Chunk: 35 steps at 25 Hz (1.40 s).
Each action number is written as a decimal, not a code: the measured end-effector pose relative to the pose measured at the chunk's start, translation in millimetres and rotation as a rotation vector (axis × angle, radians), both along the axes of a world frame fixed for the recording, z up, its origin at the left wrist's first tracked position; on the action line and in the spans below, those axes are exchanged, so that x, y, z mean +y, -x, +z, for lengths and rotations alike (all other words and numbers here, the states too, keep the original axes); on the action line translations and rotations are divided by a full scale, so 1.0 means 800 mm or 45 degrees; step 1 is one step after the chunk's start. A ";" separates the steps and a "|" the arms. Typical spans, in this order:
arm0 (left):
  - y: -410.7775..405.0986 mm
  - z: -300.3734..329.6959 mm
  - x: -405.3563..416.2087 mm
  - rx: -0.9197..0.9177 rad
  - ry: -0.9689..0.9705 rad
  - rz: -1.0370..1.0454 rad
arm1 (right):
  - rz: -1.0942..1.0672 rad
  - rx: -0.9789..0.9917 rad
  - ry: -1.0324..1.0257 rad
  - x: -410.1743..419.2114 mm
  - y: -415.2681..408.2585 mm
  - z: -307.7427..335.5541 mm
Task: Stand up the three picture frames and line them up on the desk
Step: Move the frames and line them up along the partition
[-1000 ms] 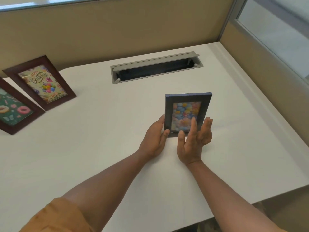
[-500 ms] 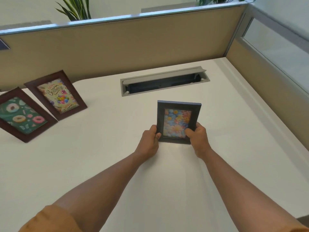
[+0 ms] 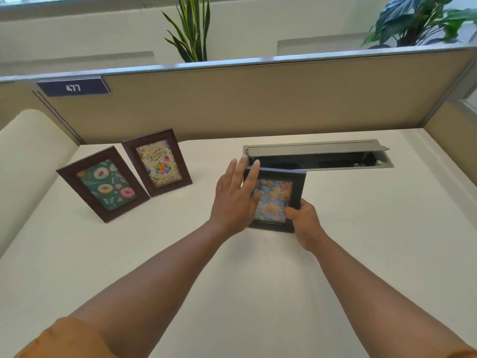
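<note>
Dark frame, left hand now flat-fingered

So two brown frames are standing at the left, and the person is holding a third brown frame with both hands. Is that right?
Not quite: the head view shows the held frame is black, not brown. The two brown frames do stand at the left, and the left hand and right hand are both on the black one.

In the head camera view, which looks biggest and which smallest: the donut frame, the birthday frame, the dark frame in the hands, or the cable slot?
1. Cable slot, the widest by far.
2. Donut frame.
3. Birthday frame, slightly smaller, but it stands farther back, so these two may match.
4. Dark frame, seemingly smallest, though partly hidden by the left hand.
</note>
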<state>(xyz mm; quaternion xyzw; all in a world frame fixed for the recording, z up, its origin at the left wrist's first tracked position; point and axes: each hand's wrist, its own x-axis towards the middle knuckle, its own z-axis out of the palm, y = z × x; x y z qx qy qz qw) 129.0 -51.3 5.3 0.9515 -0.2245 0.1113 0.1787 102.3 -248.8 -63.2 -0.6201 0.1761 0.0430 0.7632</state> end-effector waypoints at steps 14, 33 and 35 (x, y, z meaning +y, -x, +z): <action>-0.195 0.064 0.154 -0.315 -0.379 0.200 | 0.249 0.014 0.009 0.141 -0.235 0.020; -0.228 0.037 0.187 -0.255 -0.275 0.316 | 0.309 -0.074 0.100 0.178 -0.298 0.000; -0.220 0.038 0.181 -0.245 -0.263 0.334 | 0.307 -0.165 0.244 0.178 -0.283 0.014</action>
